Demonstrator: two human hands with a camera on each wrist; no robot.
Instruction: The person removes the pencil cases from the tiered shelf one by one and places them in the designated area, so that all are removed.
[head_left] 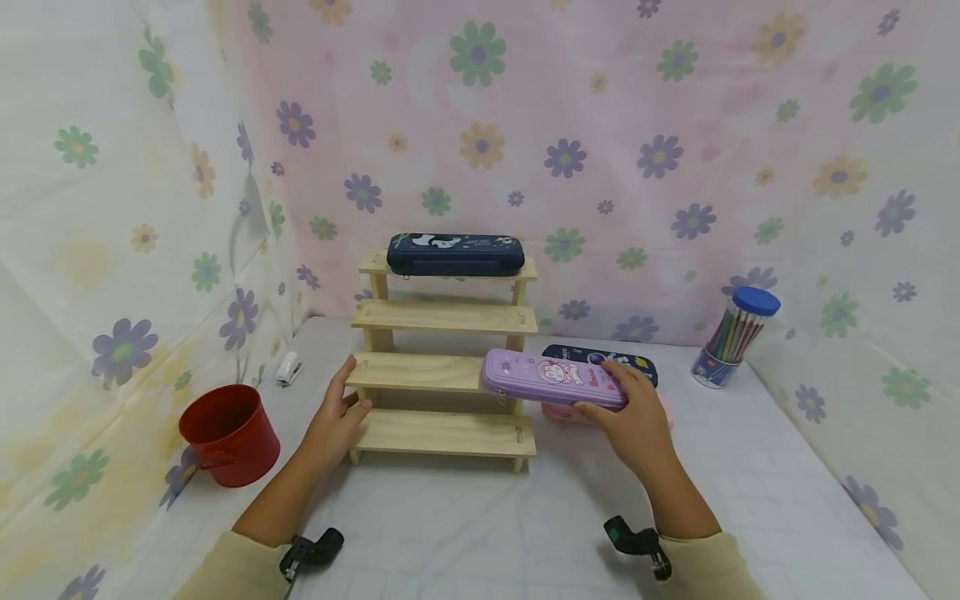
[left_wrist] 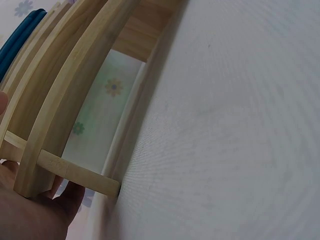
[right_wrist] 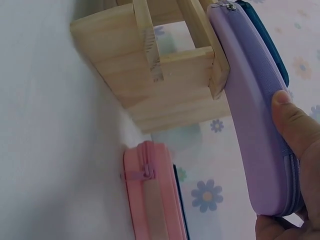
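Observation:
A purple pencil case (head_left: 555,377) with a cartoon print is held at its right end by my right hand (head_left: 633,417). In the right wrist view the thumb (right_wrist: 292,117) lies along the zipper side. The case's left end overlaps the second-lowest tier of a stepped wooden rack (head_left: 442,433). My left hand (head_left: 333,421) grips the left end of that rack, its fingers partly hidden behind the wood in the left wrist view. On the top tier lies a dark blue pencil case (head_left: 456,256) with a panda-like print.
Right of the rack, a pink pencil case (right_wrist: 155,200) and another dark blue one (head_left: 645,367) sit on the white-covered table, partly covered by my hand and the purple case. A red bucket (head_left: 240,442) and a small white object (head_left: 287,368) stand left; a tub of pencils (head_left: 731,342) leans far right.

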